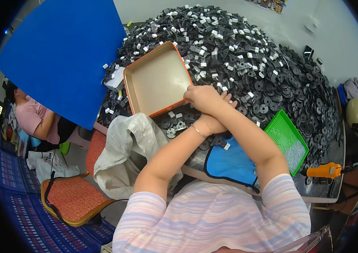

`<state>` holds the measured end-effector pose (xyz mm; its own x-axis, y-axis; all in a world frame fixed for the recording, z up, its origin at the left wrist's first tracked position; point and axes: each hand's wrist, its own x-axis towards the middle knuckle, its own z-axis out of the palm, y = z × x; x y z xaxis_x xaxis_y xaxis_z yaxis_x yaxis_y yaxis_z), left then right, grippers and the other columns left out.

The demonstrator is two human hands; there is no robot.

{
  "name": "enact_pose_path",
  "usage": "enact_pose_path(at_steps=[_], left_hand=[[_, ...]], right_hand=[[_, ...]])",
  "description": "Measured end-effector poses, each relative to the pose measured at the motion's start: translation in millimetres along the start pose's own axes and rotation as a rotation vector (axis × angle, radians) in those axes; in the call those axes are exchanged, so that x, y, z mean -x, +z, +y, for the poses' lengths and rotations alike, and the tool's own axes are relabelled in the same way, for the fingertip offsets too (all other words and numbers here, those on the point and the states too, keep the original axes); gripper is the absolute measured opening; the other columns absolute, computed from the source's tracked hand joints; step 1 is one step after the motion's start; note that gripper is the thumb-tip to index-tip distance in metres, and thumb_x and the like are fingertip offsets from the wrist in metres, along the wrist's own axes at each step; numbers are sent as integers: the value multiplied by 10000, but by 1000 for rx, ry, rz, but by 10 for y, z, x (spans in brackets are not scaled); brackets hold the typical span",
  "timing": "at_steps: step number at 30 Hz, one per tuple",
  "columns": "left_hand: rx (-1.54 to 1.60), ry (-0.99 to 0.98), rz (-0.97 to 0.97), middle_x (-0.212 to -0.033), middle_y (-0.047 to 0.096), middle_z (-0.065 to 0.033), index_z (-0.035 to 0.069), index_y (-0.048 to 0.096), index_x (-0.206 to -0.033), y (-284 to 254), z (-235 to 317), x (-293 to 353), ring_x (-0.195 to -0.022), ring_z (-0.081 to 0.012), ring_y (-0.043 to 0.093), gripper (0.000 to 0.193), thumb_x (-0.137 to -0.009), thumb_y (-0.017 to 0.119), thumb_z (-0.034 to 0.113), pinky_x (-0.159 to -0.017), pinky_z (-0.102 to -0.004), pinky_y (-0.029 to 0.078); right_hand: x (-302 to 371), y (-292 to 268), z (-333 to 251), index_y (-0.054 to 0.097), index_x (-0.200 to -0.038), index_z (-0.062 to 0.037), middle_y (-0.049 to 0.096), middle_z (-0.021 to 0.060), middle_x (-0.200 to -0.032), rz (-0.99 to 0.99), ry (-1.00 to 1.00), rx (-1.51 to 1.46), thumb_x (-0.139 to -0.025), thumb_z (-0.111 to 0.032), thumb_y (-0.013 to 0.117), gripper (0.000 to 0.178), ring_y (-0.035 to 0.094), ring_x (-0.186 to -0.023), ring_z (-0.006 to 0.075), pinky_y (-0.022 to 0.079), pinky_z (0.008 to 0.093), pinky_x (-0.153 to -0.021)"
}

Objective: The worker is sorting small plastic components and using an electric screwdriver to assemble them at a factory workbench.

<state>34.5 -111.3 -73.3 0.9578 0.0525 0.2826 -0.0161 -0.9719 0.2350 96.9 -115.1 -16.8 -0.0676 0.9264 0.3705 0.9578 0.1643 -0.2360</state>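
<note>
My forearms cross above the table. My right hand (202, 98) reaches over to the left, its fingers closed on the near right corner of a shallow cream tray (160, 78) with an orange rim. The tray lies tilted against a large heap of black and white plastic parts (212, 46); no parts show inside it. Beneath my right wrist, my left hand (215, 125) points to the right, partly hidden. Its fingertips show beyond the wrist, apart and over the heap. Loose round parts (171, 133) and a blue cloth (231, 160) lie below my hands.
On the right are a green perforated basket (289, 137) holding small metallic pieces and an orange-handled power screwdriver (324, 170). A whitish sack (122, 143) hangs at the table's left edge. A blue panel (65, 55) stands left, with a seated person (35, 114) behind it. An orange chair (75, 196) is nearby.
</note>
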Motion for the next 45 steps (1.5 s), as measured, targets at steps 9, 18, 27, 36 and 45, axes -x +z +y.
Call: enact_pose_path(at_steps=[9, 18, 27, 36, 45], left_hand=[[-30, -7, 43, -1448, 294, -228, 29, 330, -1394, -106, 210, 283, -1349, -388, 254, 742, -848, 493, 505, -1114, -506, 155], [112, -133, 18, -1414, 362, -150, 123, 546, -1235, -590, 266, 833, -1354, -342, 262, 692, -636, 789, 368, -1071, -556, 182], [-123, 44, -19, -1399, 406, -69, 140, 619, -908, -345, 440, 733, -1333, -255, 311, 315, -615, 734, 125, -1055, -521, 207], [265, 163, -166, -1202, 523, -139, 79, 602, -986, -359, 954, 676, -1123, -324, 482, 348, -644, 657, 57, -915, -428, 394], [353, -127, -144, -1438, 269, -250, -28, 220, -1408, 105, 1142, 1185, -1312, -395, 310, 932, -688, 770, 189, -1080, -436, 284]], right_hand=[[221, -155, -129, 636, -1080, -87, 616, 109, -1099, -202, 148, -202, -779, -212, 686, 330, 617, -947, 309, 500, 402, -804], [2010, -1185, -295, 625, -1072, -55, 627, 112, -993, 269, 557, -237, -795, -152, 689, 300, 632, -825, 235, 503, 323, -710], [3446, -1144, -651, 651, -913, -14, 609, 72, -784, 273, 1046, -311, -741, -69, 732, 198, 576, -637, 135, 464, 247, -577], [3065, -693, -563, 627, -967, -45, 617, 122, -943, 86, 758, -233, -784, -104, 669, 197, 588, -893, 307, 481, 381, -754], [2315, -312, -194, 556, -1127, -38, 599, 131, -1058, 18, 752, 164, -810, -81, 583, 321, 582, -985, 303, 499, 386, -805]])
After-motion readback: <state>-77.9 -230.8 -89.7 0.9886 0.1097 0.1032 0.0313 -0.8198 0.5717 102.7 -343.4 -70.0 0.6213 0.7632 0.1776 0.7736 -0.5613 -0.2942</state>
